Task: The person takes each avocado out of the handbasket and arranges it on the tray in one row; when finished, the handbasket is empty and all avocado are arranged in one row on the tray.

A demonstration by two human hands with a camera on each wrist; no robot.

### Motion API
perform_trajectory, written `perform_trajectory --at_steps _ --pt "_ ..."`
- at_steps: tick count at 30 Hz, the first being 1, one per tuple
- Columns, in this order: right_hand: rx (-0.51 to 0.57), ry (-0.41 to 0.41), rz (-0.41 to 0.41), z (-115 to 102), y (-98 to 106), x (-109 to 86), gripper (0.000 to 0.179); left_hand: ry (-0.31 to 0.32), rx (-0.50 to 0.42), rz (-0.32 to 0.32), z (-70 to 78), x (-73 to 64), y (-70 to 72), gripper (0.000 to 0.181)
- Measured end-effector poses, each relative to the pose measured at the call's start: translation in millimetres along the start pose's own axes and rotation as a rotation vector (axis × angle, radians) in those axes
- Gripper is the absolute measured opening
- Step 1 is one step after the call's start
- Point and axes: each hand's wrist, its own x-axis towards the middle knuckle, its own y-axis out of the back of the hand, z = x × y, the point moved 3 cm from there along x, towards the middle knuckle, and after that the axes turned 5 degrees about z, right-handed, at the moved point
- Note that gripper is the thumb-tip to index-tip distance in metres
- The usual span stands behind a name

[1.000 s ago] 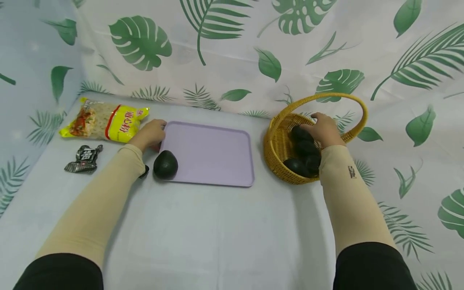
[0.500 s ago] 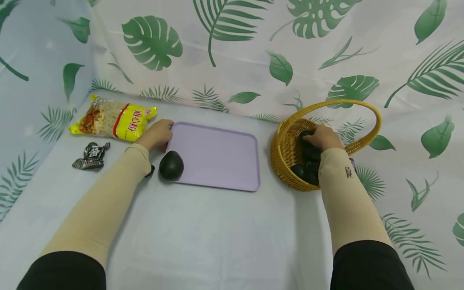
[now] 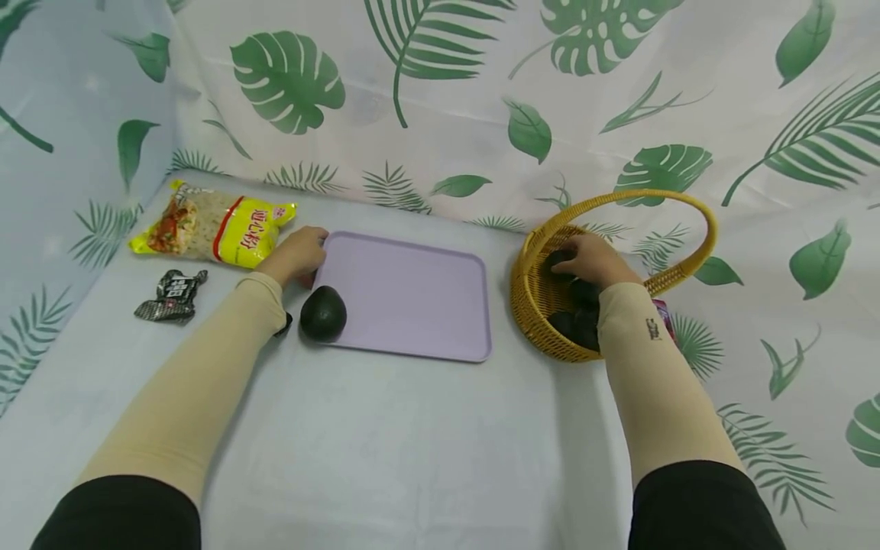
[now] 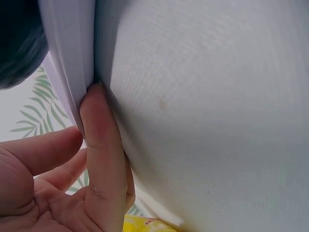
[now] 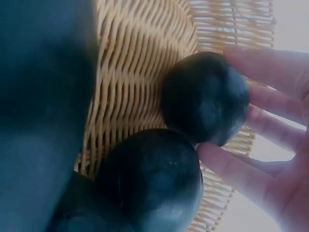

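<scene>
At the tray's left edge, my left hand point(image 3: 296, 256) pinches the rim of the lilac tray point(image 3: 406, 298); the thumb and index finger lie on either side of it in the left wrist view. A dark avocado point(image 3: 323, 314) rests on the tray's near left corner. My right hand point(image 3: 594, 261) reaches into the yellow wicker basket point(image 3: 525, 305), under its raised handle. Its thumb and fingers grip an avocado point(image 5: 205, 99). Close below that one sits another avocado point(image 5: 154, 179), with more dark avocados partly hidden by the hand and sleeve.
Behind my left forearm lie a yellow noodle bag point(image 3: 213, 225) and a small black packet point(image 3: 172, 296). A small dark object point(image 3: 285, 325) shows beside the left sleeve. Part of a reddish package point(image 3: 664, 317) peeks out right of the right sleeve. A leaf-patterned cloth point(image 3: 440, 114) rises behind.
My right hand has lowered into the basket and closed round an avocado, then shifted slightly left with it. The left hand stays at the tray's edge. The whole view has shifted a little.
</scene>
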Motion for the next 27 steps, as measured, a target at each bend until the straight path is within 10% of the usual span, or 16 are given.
perform_trajectory --at_steps 27 --pt "-0.022 0.091 -0.054 -9 -15 -0.7 0.058 0.007 -0.029 0.001 -1.2 0.1 -0.8 0.061"
